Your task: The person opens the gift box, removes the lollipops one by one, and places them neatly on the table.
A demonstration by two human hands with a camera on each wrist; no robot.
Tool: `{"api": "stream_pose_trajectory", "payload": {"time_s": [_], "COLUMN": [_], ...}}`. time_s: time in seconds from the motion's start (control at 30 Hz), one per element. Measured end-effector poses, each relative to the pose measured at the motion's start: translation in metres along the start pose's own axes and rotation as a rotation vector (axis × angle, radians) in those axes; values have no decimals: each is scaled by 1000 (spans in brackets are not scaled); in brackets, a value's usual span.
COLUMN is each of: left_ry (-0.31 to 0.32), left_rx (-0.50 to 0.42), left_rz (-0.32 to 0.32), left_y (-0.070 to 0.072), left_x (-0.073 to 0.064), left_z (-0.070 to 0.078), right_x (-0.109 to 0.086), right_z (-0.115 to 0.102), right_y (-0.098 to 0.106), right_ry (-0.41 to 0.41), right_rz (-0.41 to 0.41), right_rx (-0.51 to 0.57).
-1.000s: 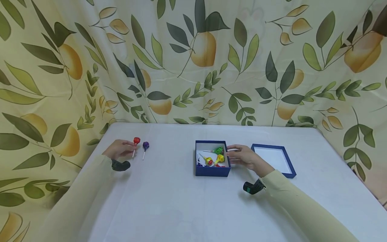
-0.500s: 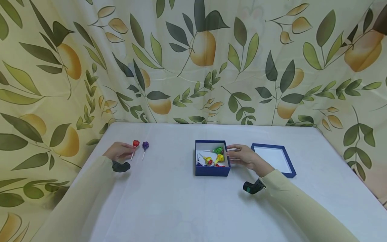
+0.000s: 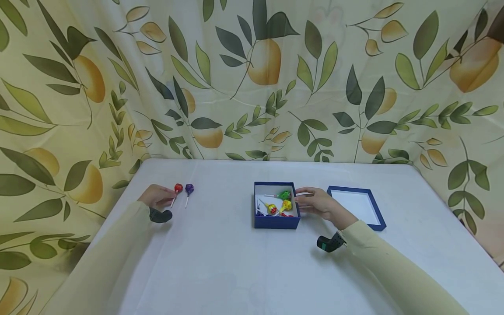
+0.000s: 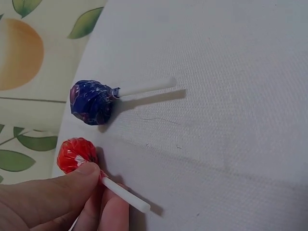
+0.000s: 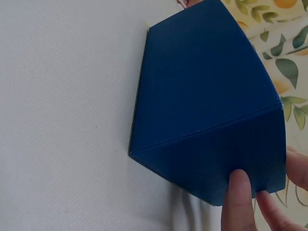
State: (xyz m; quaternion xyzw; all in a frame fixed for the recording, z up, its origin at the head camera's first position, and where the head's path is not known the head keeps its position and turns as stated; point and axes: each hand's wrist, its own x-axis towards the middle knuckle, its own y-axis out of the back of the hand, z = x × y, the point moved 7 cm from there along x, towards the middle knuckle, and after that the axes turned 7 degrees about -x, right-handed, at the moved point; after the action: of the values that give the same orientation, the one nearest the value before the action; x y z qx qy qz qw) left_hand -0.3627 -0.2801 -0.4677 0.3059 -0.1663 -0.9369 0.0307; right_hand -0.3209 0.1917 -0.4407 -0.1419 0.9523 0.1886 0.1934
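Note:
My left hand [image 3: 156, 196] pinches a red-wrapped lollipop [image 4: 74, 153] between thumb and fingers, just below its head. Beside it a purple-blue lollipop [image 4: 91, 103] lies on the white cloth, its white stick toward me. Whether the red one touches the cloth I cannot tell. At the middle of the table stands an open dark blue box [image 3: 275, 223], holding a green lollipop [image 3: 285, 195], a yellow one [image 3: 286, 206] and other wrapped sweets. Against the box's right wall rest the extended fingers of my right hand [image 3: 318, 204]; one fingertip [image 5: 239, 180] presses that blue wall.
To the right of the box a blue-edged lid [image 3: 356, 208] lies with its white inside up, partly behind my right wrist. A white cloth covers the table [image 3: 220, 262]. A curtain [image 3: 244, 87] printed with fruit and leaves hangs behind the table.
My left hand has lowered the red lollipop slightly and shifted it a little next to the purple one. The right hand and the box stay in place.

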Motion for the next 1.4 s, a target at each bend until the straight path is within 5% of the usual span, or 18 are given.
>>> {"api": "stream_pose_trajectory", "payload": {"time_s": [0.2, 0.47, 0.8, 1.4], "left_ry": [7, -22, -17, -61], "left_rx": [-13, 21, 85, 69], "left_rz": [-8, -105, -148, -303], "left_y": [-1, -2, 1, 6], "left_x": [-3, -10, -13, -21], "left_z": [2, 7, 10, 17], "right_x": [-1, 0, 0, 1], "right_z": [-1, -2, -2, 0], "right_y": [0, -1, 1, 0], "right_ry": [2, 3, 9, -6], "right_rz": [-5, -11, -11, 0], "right_rx": [-2, -1, -6, -8]}}
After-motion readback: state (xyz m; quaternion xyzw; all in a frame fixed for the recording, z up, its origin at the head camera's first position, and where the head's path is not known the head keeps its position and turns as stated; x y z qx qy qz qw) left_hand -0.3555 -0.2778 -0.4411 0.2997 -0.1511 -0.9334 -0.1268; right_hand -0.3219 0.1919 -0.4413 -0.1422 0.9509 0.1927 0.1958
